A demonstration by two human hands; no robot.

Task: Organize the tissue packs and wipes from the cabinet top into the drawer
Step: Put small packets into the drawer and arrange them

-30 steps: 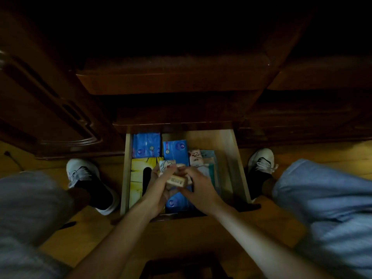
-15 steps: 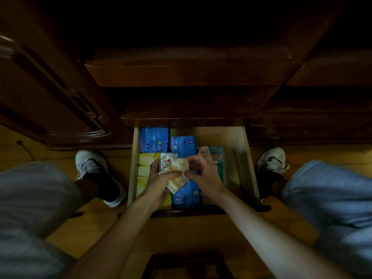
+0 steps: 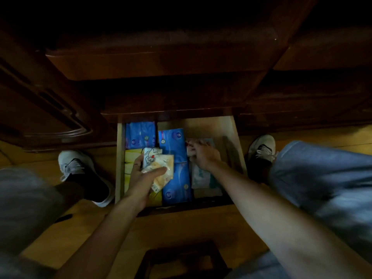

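Dark wood fills most of what I see: the cabinet (image 3: 161,63) looms over the top of the view, its front in deep shadow. Under it the pale wooden drawer (image 3: 231,137) stands pulled out, between my two white shoes on the floor, the left shoe (image 3: 74,164) and the right shoe (image 3: 261,148).

Inside the drawer, a yellow pack (image 3: 130,160) lies along the left wall, with a blue tissue pack (image 3: 140,134) just behind it at the back. A longer run of blue packs (image 3: 175,170) sits down the middle, touching the yellow one. To the right of those lies a pale wipes pack (image 3: 201,178), partly under my right arm.

My left hand (image 3: 141,178) is over the yellow pack, thumb and fingers closed on two small packets: a white packet with a cartoon print (image 3: 151,156) and a cream packet (image 3: 163,168) overlapping it, both held above the drawer contents.

My right hand (image 3: 203,156) reaches into the right side of the drawer, fingers curled down onto a small pale packet (image 3: 190,147) there; it is blurred and I cannot tell whether they actually grip it.
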